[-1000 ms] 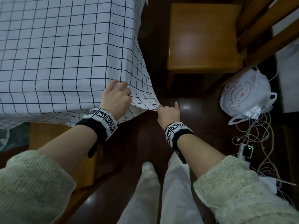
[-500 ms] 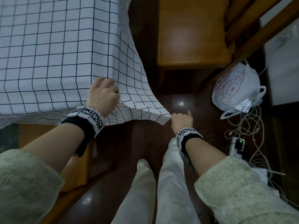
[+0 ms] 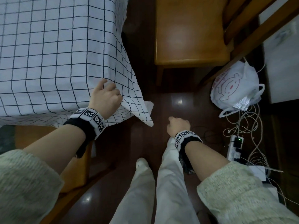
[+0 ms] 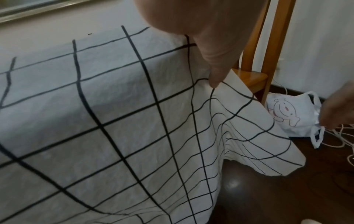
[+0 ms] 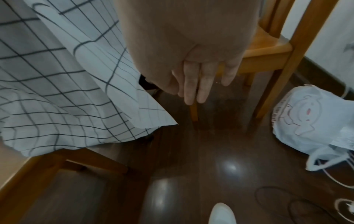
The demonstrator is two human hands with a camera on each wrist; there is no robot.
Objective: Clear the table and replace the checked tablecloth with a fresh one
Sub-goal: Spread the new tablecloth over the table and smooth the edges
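checked tablecloth [image 3: 48,54] spread over the bench, near right corner hanging off the edge toward the dark floor [image 3: 169,102]. left hand [image 3: 104,96] at that corner of the bench, fingers [image 4: 214,75] curled into the fabric and gripping a fold of it, cloth bunched in wrinkles just below the grip. right hand [image 3: 178,126] lower and to the right, just beside the dangling tip of the cloth but apart from it, holding nothing; fingers [image 5: 193,86] side by side and hanging loosely in the right wrist view. wooden chair [image 3: 191,33] on the far right, beyond the corner. white plastic bag [image 3: 234,86] on the floor right of the chair, tangled cables [image 3: 252,126] near it and a power strip [image 3: 234,147] with a green light. second wooden seat [image 3: 40,135] under the near edge of the cloth, on the left. white trouser legs [image 3: 161,183] at the near side, between the two arms.
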